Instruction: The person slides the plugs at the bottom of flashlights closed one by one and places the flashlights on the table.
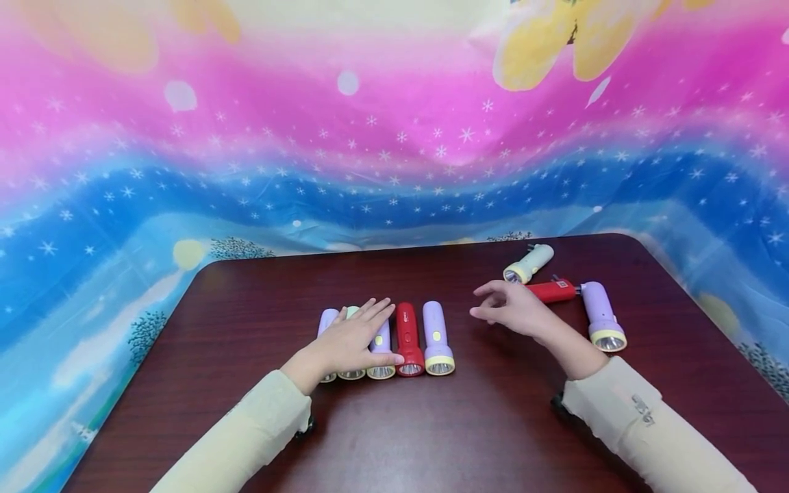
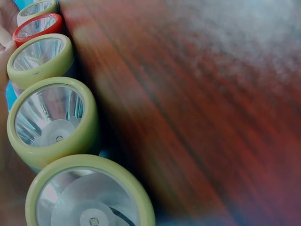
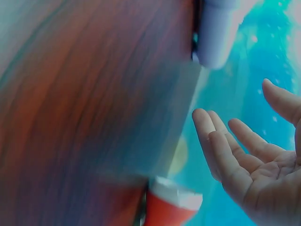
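Several flashlights lie side by side in a row, lens ends toward me. My left hand [image 1: 350,342] lies palm down with spread fingers over the row's left part. It partly hides a leftmost purple flashlight [image 1: 329,319], a pale green flashlight [image 1: 352,374] and another purple flashlight [image 1: 382,340]. Its thumb reaches the head of the red flashlight [image 1: 408,339]; whether it touches is unclear. At the row's right end lies a purple flashlight [image 1: 438,339]. My right hand [image 1: 511,308], fingers loosely bent and holding nothing, hovers between the row and the loose flashlights at right.
On the right of the dark wooden table [image 1: 394,438] lie a pale green flashlight [image 1: 529,263], a red flashlight [image 1: 551,291] partly behind my right hand, and a purple flashlight [image 1: 602,316]. A colourful patterned cloth [image 1: 394,137] hangs around the table's back and sides.
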### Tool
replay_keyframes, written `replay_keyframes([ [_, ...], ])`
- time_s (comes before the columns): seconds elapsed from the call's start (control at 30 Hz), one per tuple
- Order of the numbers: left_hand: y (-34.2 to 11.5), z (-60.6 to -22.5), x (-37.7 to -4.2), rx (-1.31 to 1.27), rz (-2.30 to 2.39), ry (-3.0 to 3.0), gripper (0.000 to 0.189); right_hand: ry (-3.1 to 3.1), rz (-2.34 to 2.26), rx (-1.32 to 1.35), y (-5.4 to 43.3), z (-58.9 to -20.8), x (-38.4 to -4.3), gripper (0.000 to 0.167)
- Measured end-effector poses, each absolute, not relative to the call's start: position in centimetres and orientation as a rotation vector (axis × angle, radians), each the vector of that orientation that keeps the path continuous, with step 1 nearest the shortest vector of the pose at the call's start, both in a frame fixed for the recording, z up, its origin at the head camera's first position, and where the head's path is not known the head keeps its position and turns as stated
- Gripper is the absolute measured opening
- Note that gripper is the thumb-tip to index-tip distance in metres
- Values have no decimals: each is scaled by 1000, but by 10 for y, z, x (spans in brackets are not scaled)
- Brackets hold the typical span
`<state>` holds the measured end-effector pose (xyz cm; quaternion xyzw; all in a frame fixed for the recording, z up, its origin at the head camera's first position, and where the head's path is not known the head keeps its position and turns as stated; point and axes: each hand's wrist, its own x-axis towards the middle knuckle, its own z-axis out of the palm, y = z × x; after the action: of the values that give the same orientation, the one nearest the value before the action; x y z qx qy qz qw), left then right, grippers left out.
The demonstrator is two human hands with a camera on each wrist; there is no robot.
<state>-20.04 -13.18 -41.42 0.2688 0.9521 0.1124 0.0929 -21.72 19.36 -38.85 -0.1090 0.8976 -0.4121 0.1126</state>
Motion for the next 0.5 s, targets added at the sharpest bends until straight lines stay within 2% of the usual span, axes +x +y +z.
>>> replay_keyframes([
  [0.2, -131, -415, -201, 799, 325, 2834, 101, 2756, -1203, -323, 228, -378, -206, 52],
  [0.5, -130, -415, -201, 801, 332, 2833, 101, 2874, -1129, -164, 273, -372, -197, 51],
])
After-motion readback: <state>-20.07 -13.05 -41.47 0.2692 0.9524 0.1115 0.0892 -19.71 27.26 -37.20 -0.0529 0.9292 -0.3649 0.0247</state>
